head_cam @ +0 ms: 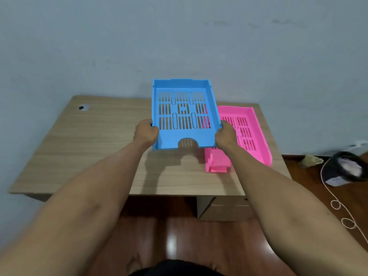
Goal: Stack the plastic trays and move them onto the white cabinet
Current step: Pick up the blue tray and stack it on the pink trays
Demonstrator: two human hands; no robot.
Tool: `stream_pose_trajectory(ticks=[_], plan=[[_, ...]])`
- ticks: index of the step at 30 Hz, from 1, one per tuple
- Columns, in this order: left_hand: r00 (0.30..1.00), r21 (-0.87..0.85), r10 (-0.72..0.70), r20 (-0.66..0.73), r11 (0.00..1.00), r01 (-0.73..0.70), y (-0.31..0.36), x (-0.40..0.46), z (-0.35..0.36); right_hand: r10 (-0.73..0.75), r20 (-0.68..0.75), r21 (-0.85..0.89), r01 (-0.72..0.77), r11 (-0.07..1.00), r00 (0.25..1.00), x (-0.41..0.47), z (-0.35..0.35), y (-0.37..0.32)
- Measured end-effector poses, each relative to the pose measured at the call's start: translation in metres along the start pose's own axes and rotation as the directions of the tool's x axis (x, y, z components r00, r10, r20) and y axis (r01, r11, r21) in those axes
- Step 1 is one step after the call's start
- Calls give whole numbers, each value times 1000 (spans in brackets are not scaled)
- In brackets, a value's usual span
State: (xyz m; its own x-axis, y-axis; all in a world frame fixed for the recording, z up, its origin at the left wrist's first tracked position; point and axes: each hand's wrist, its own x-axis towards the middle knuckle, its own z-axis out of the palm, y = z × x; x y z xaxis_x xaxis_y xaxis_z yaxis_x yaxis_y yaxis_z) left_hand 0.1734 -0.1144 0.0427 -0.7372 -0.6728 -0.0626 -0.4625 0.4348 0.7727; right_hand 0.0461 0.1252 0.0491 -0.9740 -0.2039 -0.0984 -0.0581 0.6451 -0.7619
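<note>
A light blue slotted plastic tray [184, 114] is held up in the air above the desk, tilted so its far end rises toward the wall and its near edge, with a half-round notch, faces the person. The left hand [146, 133] is clenched on the tray's near left corner, and the right hand [225, 135] is clenched on the near right corner; each grip wraps the side wall, fingers hidden beneath. Both bare forearms stretch out from the near edge of the view.

Just to the right, partly covered by the blue tray's right side and by the right forearm, a bright pink slotted plastic tray [251, 132] lies flat on the desk, its pink showing through the blue tray's slots. A small pink plastic piece [218, 164] lies at its near left end, touching or just beside it; I cannot tell which.

The light wood-grain desk [95, 148] stands against a pale blue-grey wall [179, 36], with a round cable hole [83, 107] near its far left corner. The blue tray casts a shadow on the desk below it. To the right, on the dark reddish wooden floor [175, 240], a dark bin with a pale liner [346, 168] is blurred, and a white cord [338, 208] loops near it.
</note>
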Motion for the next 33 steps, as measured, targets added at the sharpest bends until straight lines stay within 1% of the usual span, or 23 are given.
stream_pose_trajectory(ticks=[4,8,14,19,23,26,30,33], plan=[[998,21,57,19,998,-58,40,-20,52,-8,22,-24,8,1000,1000,17,-56,43],[999,19,32,38,999,-33,70,-35,100,11,33,-33,-10,999,999,23,-105,79],[997,15,27,74,999,-28,105,-47,153,37,12,-2,-37,999,999,32,-148,129],[993,5,-20,116,1000,20,115,-53,178,62,18,35,-63,997,998,36,-159,154],[992,21,-40,123,999,37,116,-52,190,73,46,62,-76,995,996,39,-159,162],[986,3,-83,144,996,84,118,-53,196,93,82,85,-100,991,992,41,-158,167],[987,18,-88,137,996,86,111,-50,200,81,90,71,-87,994,993,47,-156,170],[983,-18,-83,166,996,87,110,-52,203,59,86,84,-66,994,995,50,-156,172]])
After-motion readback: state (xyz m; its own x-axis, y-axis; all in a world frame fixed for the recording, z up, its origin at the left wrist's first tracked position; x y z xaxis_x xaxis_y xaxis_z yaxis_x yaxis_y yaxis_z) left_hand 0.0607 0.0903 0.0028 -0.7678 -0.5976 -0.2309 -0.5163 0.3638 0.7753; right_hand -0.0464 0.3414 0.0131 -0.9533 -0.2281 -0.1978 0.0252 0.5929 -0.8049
